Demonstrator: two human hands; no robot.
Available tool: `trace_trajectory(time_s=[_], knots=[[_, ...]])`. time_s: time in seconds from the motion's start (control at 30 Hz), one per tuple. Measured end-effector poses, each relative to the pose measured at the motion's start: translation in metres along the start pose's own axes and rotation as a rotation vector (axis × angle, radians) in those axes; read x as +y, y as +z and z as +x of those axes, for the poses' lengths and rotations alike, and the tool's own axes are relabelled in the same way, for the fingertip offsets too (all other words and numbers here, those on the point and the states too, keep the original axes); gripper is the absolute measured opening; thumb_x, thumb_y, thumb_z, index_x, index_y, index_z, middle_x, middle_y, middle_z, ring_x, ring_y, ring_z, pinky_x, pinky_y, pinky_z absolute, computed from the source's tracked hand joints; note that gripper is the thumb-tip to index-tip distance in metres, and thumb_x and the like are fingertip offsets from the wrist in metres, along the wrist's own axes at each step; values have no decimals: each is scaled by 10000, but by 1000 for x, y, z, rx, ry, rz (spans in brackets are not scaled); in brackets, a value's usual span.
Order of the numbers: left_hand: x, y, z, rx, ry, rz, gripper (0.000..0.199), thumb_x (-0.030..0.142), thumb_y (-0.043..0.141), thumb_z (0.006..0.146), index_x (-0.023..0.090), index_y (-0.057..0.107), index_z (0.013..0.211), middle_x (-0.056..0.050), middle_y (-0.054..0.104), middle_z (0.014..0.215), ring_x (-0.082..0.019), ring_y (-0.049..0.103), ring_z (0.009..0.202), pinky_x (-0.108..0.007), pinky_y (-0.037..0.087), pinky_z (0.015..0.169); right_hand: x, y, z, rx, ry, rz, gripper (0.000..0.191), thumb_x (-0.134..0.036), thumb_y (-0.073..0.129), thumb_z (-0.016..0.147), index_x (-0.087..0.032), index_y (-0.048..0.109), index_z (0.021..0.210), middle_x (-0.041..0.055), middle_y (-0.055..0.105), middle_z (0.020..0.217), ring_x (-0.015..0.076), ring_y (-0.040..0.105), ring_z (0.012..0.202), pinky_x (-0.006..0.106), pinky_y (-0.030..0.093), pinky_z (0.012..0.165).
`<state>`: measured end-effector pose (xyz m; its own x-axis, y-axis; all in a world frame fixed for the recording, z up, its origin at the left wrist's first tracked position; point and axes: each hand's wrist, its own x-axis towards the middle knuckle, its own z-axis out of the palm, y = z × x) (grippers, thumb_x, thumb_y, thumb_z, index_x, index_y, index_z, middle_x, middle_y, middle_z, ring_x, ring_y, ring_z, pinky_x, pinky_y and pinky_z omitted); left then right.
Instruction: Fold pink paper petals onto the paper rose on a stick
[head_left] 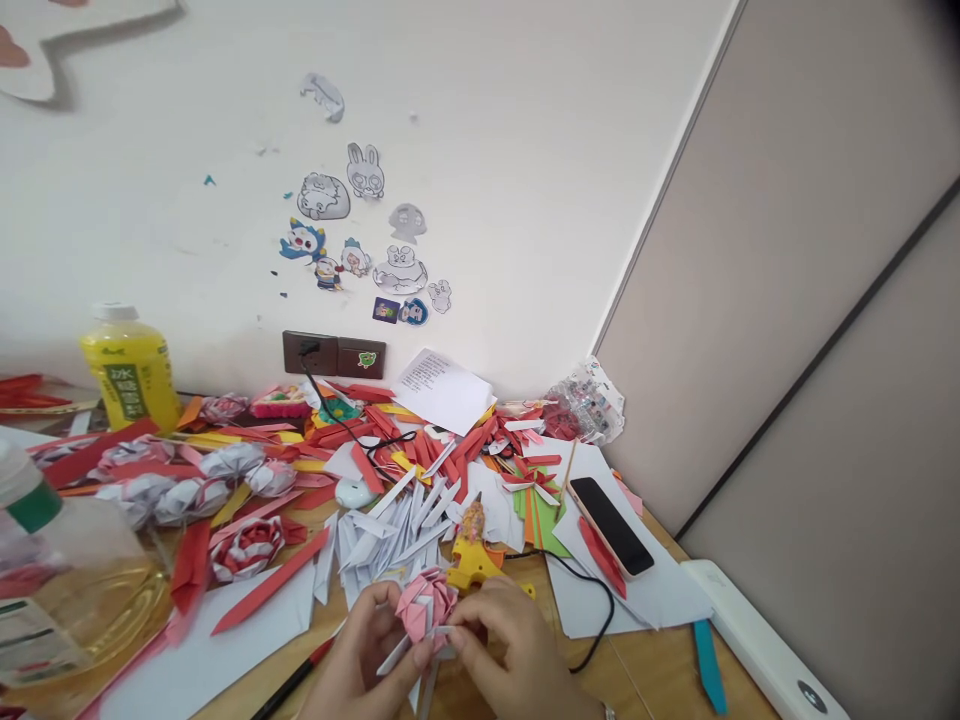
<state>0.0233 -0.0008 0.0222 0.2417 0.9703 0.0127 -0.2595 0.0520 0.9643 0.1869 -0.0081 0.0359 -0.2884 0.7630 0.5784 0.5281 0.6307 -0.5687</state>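
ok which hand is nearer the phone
Right. The right hand is lower and left of the phone in the picture; the left hand is farther left, across the flower.

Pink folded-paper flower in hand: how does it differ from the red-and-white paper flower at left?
The pink folded-paper flower is held between left hand and right hand; the red-and-white paper flower lies among paper pieces. The pink flower is mostly pink; the other mixes red and white. Both show layered folds.
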Motion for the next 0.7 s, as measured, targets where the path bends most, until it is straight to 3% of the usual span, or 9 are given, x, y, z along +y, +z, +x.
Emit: trace_trajectory(time_s=[0.27, 0.4, 0.7], knots=[[-6, 1, -1, 21, 30, -26, 307, 405, 755, 645, 261, 505, 749, 47, 669, 730, -176, 630, 769, -269, 526, 705, -3, -3, 3, -115, 290, 315, 182, -192, 516, 823, -172, 602, 664, -12, 561, 547, 133, 542, 531, 215, 418, 537], [-6, 1, 0, -3, 25, -18, 301, 405, 749, 653, 259, 505, 752, 40, 671, 752, -183, 633, 798, -277, 523, 726, -1, -2, 2, -105, 314, 339, 124, -149, 537, 782, -169, 613, 686, -16, 557, 573, 123, 537, 518, 200, 413, 508], [-2, 0, -1, 10, 29, 13, 278, 398, 742, 657, 262, 513, 735, 45, 649, 732, -184, 627, 772, -279, 523, 710, 0, -2, 2, -103, 319, 352, 107, -247, 590, 804, -174, 646, 752, -15, 568, 586, 128, 556, 502, 212, 427, 503]])
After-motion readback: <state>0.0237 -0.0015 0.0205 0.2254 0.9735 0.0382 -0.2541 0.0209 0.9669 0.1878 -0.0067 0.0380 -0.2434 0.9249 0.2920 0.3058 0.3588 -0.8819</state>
